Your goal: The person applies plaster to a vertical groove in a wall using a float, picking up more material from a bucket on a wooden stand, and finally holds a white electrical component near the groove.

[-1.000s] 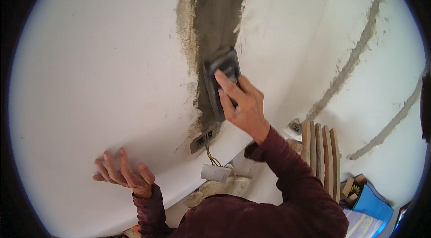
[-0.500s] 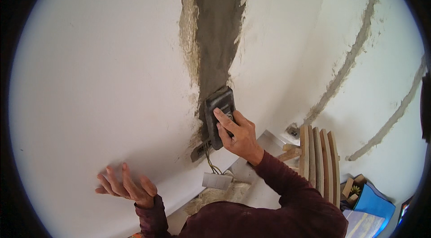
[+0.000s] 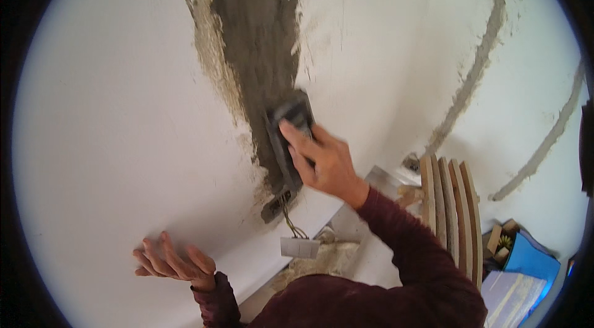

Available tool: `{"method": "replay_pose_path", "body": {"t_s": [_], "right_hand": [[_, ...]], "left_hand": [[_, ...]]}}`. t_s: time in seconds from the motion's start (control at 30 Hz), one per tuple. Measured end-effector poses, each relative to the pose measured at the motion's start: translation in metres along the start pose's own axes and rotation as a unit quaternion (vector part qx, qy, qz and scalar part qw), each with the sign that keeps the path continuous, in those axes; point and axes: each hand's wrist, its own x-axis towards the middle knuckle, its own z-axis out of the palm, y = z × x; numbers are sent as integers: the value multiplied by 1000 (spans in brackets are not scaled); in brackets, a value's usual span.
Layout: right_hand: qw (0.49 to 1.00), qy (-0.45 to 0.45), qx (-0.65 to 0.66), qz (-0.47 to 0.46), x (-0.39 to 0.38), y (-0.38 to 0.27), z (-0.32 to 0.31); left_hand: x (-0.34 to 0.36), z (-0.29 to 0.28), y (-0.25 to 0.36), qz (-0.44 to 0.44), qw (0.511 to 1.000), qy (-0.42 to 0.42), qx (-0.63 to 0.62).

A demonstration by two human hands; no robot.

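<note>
Float [image 3: 297, 110] slid upward, right fingers [image 3: 301, 141] grasping it, left fingers [image 3: 175, 258] spread; wired grey plate [image 3: 300, 247] hangs below.

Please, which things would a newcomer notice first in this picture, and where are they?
Probably first is the broad dark grey strip running down the white wall, with the right hand holding a black float at its lower part. Below it, a pale switch plate hangs on wires. Toward the lower right, a row of wooden slats stands out.
</note>
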Motion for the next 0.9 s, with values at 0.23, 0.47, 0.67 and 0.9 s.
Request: {"method": "replay_pose_path", "body": {"t_s": [0.23,0.47,0.67,0.9], "right_hand": [[990,68,-75,-94,140,4,-41],[994,82,-24,-72,205,4,-46],[996,-70,-24,-44,-60,24,8],[999,0,-28,-46,40,21,-9]], "left_hand": [[4,-1,4,31,999,4,28],[0,-4,4,14,999,-24,28],[3,5,11,15,999,-11,36],[3,-10,2,32,996,-33,72]]}}
